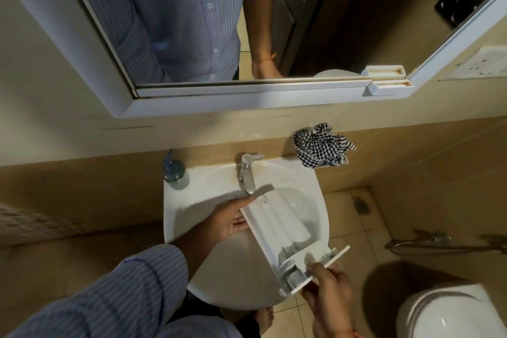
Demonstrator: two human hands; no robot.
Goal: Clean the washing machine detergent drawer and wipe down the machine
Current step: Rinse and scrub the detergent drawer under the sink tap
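Note:
A white detergent drawer [285,230] lies tilted over the white sink [197,200], its back end under the chrome tap [247,173] and its front panel toward me. My left hand [227,221] holds the drawer's back left edge, fingers beneath it. My right hand [327,291] grips the front panel at the lower right, thumb on top. No water is seen running.
A black-and-white checked cloth [321,148] lies on the ledge right of the tap. A soap pump bottle [175,173] stands on the sink's left corner. A toilet [450,313] is at the lower right. A mirror [219,22] hangs above.

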